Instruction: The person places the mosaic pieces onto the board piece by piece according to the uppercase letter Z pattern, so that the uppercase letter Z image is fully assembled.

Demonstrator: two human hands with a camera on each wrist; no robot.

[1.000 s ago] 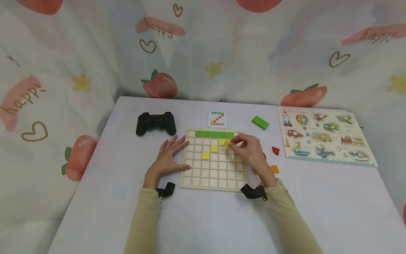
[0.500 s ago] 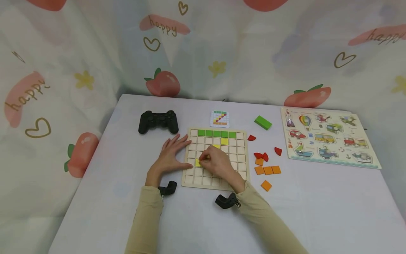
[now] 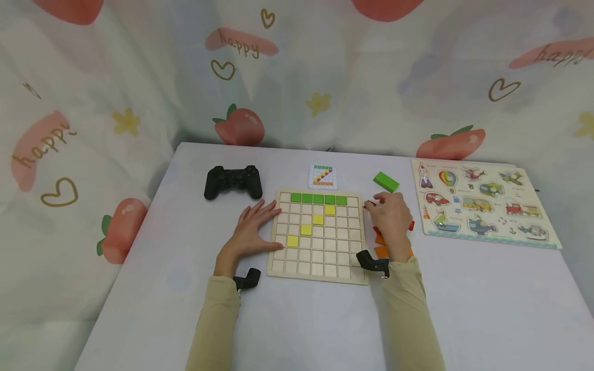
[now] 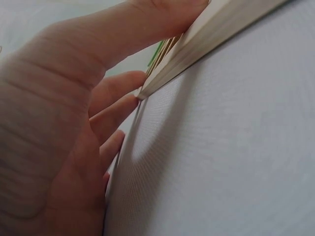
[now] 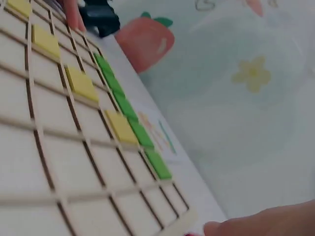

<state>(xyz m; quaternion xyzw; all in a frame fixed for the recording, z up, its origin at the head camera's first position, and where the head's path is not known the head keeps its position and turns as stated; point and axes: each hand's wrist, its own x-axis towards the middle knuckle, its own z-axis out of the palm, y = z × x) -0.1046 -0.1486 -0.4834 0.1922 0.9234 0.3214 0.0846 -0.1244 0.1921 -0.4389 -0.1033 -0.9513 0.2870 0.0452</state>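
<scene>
A pale wooden grid board [image 3: 303, 268] lies on the table, with a row of green square tiles [image 3: 318, 198] near its far edge. Below that row, yellow square tiles [image 3: 306, 230] run in a diagonal. My left hand [image 3: 248, 229] rests at the board's left side, fingers spread and straight; its thumb lies on the rim. Off the board's upper right corner, my right hand [image 3: 392, 216] pinches a small red quarter-circle tile [image 5: 191, 234], mostly hidden by the fingers. Partly covered by that hand are orange square tiles [image 3: 381, 252] and another red tile [image 3: 411, 225].
Behind the board lies a small pattern card [image 3: 323, 177]. A black game controller [image 3: 233, 182] sits at the back left. To the back right are a green block [image 3: 386, 182] and a picture puzzle board [image 3: 484, 203]. A printed curtain [image 3: 366, 93] hangs behind the table.
My right hand set a yellow tile down at the lower left end of the diagonal, let go, and moved right to the red tile. The left hand stayed at the board's edge.
</scene>
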